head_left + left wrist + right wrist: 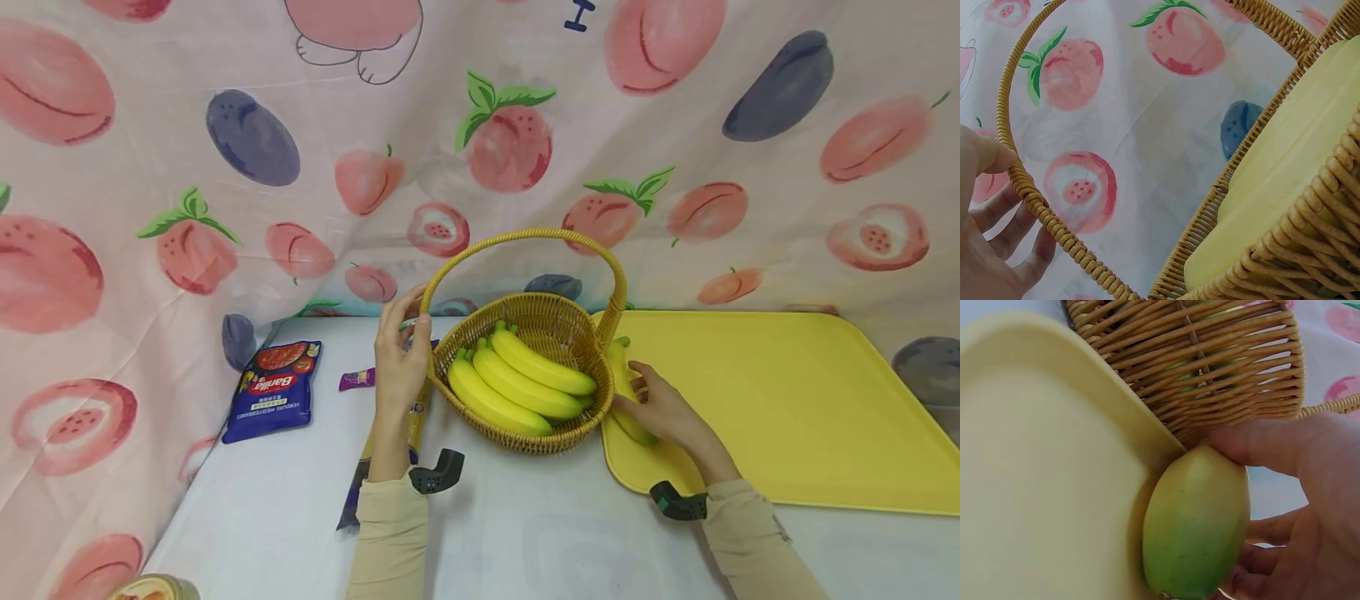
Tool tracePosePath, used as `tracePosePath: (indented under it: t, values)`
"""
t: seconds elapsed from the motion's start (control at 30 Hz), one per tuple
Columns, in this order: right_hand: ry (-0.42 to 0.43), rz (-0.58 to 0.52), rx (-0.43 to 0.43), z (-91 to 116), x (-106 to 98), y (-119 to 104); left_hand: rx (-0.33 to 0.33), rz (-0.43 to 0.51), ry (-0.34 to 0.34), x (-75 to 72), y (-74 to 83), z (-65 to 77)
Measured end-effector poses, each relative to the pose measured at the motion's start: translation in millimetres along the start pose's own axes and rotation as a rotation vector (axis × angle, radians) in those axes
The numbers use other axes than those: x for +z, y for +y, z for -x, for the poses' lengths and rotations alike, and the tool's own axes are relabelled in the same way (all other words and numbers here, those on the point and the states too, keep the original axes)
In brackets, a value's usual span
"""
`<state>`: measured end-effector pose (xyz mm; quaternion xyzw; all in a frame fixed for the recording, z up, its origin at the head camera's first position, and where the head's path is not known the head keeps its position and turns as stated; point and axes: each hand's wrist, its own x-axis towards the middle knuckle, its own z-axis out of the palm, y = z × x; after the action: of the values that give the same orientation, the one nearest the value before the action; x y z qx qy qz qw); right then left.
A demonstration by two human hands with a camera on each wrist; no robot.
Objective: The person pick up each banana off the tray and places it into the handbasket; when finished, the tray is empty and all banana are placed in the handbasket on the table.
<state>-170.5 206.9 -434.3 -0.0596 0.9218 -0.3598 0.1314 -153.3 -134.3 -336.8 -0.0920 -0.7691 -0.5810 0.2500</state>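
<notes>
A yellow wicker basket point(550, 308) stands at the middle of the table with several yellow bananas point(521, 379) inside. My left hand point(401, 358) holds the left side of its arched handle point(1054, 222), thumb on one side and fingers behind. To the right of the basket, another banana point(619, 371) lies at the left edge of the yellow tray point(780, 408). My right hand point(671, 412) grips this banana; in the right wrist view its thumb is on the top end and the fingers reach behind. Part of the banana is hidden by the hand.
A blue Barilla pouch point(273, 392) lies at the left, near a small purple packet point(357, 379). A long blue and yellow package point(363, 471) is partly under my left arm. A jar lid point(150, 588) shows at the bottom left. Fruit-print cloth point(337, 108) hangs behind.
</notes>
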Motion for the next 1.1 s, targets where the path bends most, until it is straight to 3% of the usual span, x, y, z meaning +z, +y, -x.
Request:
tracePosePath:
  t: [0.43, 0.8, 1.1]
  values:
    - [0.007, 0.009, -0.019, 9, -4, 6, 0.005, 0.007, -0.003, -1.0, -0.5, -0.1]
    - [0.075, -0.005, -0.103, 34, -11, 6, 0.002, 0.005, -0.008, -1.0, -0.3, -0.2]
    - [0.093, 0.002, -0.117, 55, -18, 4, -0.007, -0.001, -0.011, -1.1, 1.5, -0.3]
